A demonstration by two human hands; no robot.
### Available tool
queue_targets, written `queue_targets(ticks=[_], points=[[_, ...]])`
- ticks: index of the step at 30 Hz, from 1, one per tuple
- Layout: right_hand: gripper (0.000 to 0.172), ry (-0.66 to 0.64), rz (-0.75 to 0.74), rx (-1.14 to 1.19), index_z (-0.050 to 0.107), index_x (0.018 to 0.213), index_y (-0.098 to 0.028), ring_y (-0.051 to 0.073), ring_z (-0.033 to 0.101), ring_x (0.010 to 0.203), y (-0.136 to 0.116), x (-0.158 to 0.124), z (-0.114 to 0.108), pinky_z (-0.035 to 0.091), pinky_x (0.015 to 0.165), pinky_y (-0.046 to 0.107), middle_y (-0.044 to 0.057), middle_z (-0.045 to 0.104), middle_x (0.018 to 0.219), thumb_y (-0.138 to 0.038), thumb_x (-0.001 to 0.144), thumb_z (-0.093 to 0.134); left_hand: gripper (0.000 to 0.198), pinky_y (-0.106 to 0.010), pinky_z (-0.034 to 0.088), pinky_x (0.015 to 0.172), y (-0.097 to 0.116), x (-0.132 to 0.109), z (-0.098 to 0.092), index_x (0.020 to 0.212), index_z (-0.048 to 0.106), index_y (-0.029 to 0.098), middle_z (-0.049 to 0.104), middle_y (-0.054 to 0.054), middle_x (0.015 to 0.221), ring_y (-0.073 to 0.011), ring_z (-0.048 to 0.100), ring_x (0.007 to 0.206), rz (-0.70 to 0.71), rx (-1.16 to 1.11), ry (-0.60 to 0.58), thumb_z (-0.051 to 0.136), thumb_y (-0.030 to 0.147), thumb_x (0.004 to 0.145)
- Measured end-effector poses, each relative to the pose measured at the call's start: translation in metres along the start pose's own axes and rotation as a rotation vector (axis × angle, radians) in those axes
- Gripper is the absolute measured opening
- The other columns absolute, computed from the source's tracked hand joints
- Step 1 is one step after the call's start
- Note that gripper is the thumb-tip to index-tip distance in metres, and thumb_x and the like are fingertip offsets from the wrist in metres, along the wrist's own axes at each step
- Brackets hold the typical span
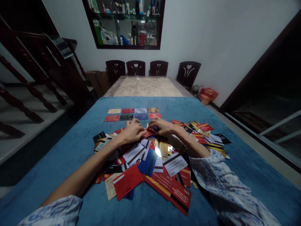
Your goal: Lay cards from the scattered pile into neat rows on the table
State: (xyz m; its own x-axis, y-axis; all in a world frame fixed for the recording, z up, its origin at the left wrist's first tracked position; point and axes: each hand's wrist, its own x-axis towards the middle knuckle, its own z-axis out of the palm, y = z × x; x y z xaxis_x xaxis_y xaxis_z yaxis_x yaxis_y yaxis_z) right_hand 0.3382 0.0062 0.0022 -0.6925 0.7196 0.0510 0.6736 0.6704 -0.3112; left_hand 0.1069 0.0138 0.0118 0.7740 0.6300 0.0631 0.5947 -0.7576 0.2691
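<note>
Both hands meet over a heap of plastic cards on a blue cloth. My left hand [133, 130] has its fingers closed on the left side of a red card [147, 133]. At that card's other side, the fingers of my right hand [162, 126] are bent and pinch it too. Under and around them lie loose cards in red, white, blue, gold and black, among them a white card [134, 153], a blue card [148, 162] and a large red card [128, 182]. Fingers partly hide the held card.
Beyond the heap, two rows of cards are laid out, with a red card [112, 118] at the front left. More cards [204, 127] spread to the right. The blue cloth [70, 147] covers the table's near part. Dark chairs [135, 68] stand at the far end.
</note>
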Motion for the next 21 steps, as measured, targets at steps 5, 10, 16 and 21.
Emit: queue_targets(ticks=[5,10,16,21], points=[[0.036,0.01,-0.003,0.028,0.074,0.112,-0.019,0.026,0.06,0.111,-0.001,0.0,-0.002,0.035,0.105,0.047,0.01,0.07,0.12,-0.013,0.077,0.071,0.034,-0.053,0.033,0.1,0.001,-0.002,-0.003,0.08,0.074,0.018,0.071,-0.012,0.096,-0.0357,0.043,0.122,0.034,0.017,0.015,0.059,0.047,0.089],[0.03,0.027,0.01,0.074,0.075,0.108,-0.019,0.024,0.063,0.106,-0.003,-0.003,-0.006,0.037,0.103,0.045,0.009,0.073,0.115,-0.014,0.079,0.07,0.022,-0.053,0.036,0.099,0.001,-0.001,-0.004,0.085,0.075,0.019,0.072,-0.01,0.092,-0.0356,0.046,0.123,0.027,0.027,0.003,0.065,0.039,0.082],[0.026,0.038,0.023,0.115,0.076,0.107,-0.02,0.022,0.065,0.098,-0.007,-0.006,-0.012,0.043,0.095,0.038,0.008,0.076,0.107,-0.017,0.083,0.066,0.025,-0.054,0.037,0.104,0.0,0.0,-0.006,0.096,0.078,0.021,0.075,-0.01,0.098,-0.0353,0.048,0.128,-0.045,-0.021,-0.02,0.061,0.035,0.085],[0.025,0.08,0.038,0.116,0.077,0.107,-0.018,0.022,0.065,0.094,-0.008,-0.006,-0.012,0.046,0.087,0.035,0.009,0.077,0.101,-0.022,0.09,0.059,0.027,-0.048,0.042,0.104,-0.003,-0.001,-0.013,0.096,0.081,0.024,0.076,-0.007,0.1,-0.03,0.056,0.12,-0.046,-0.033,0.04,0.058,0.034,0.086]])
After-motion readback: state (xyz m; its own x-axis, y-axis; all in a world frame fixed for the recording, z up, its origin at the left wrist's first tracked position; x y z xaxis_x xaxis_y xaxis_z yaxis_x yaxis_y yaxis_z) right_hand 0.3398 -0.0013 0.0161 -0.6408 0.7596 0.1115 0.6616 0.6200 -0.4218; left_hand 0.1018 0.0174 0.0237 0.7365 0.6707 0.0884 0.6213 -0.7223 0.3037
